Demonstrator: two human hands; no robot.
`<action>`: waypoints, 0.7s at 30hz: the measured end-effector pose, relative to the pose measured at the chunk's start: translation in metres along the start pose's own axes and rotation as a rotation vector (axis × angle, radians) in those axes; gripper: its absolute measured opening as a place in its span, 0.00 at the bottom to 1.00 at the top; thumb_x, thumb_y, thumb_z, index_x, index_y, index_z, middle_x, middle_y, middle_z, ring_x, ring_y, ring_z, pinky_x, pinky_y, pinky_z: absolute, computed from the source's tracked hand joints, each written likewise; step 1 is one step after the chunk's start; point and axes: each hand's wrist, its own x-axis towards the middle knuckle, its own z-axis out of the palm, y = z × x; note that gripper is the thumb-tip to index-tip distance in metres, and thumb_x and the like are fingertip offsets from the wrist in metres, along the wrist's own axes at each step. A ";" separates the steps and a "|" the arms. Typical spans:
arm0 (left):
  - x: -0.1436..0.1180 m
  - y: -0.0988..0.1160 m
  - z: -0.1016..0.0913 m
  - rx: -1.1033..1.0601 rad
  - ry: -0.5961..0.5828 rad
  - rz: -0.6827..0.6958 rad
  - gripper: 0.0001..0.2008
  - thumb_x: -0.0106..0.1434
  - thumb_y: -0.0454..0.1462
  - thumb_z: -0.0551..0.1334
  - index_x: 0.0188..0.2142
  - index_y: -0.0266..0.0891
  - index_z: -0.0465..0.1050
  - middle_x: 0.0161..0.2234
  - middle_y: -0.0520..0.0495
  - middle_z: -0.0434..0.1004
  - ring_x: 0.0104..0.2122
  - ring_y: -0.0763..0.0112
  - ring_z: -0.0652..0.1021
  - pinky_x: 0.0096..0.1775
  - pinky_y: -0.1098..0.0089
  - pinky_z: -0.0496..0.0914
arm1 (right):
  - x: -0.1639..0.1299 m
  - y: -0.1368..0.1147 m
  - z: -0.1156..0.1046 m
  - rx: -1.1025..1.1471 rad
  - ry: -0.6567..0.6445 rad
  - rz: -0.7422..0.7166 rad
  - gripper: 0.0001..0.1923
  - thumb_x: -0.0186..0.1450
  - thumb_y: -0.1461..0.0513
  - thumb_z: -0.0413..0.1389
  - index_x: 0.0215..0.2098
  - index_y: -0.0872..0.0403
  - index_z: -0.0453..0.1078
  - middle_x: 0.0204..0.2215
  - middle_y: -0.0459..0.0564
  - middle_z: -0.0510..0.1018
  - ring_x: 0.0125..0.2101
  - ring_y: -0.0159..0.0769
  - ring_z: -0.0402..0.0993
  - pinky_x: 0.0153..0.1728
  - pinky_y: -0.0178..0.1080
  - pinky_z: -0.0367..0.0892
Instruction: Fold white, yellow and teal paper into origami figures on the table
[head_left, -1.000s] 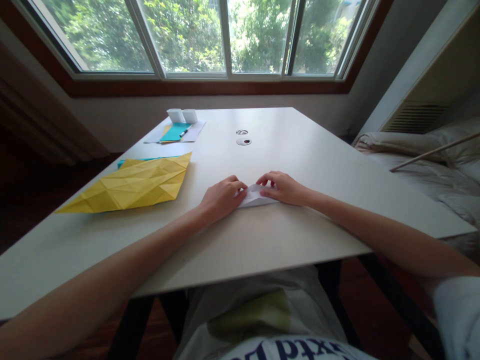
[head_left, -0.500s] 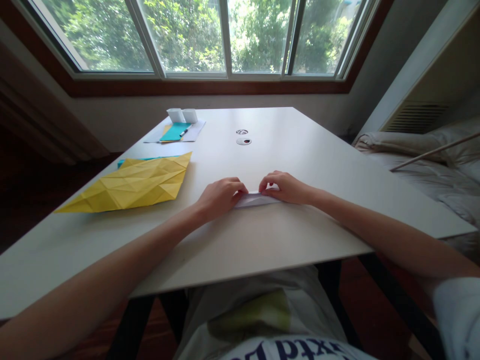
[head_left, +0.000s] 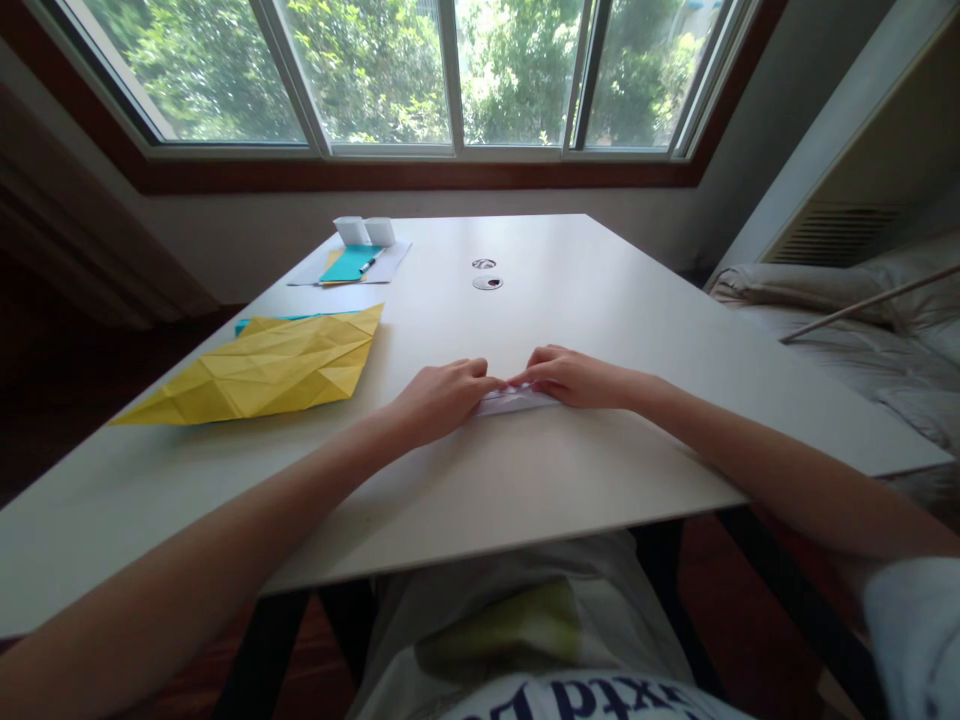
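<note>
- Left hand [head_left: 439, 397] and right hand [head_left: 574, 377]: fingers curled, tips nearly touching, pressing down on folded white paper [head_left: 514, 402], flat on the worktop [head_left: 600, 300].
- Creased yellow sheet [head_left: 266, 367] at 9 o'clock of the hands.
- Teal paper [head_left: 346, 264] with pen at 11 o'clock, far edge.

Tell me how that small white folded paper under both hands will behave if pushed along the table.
The white folded paper looks thin and flat, so probably very light. On the smooth table it would likely slide easily. The left hand and right hand press it, suggesting folds may spring open.
</note>
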 end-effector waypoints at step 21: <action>-0.001 0.001 -0.011 0.036 -0.041 0.012 0.12 0.64 0.33 0.51 0.33 0.43 0.74 0.31 0.50 0.73 0.34 0.69 0.72 0.23 0.73 0.54 | -0.004 -0.004 -0.018 -0.016 -0.073 0.051 0.13 0.63 0.65 0.51 0.41 0.53 0.75 0.38 0.51 0.78 0.39 0.37 0.70 0.42 0.39 0.64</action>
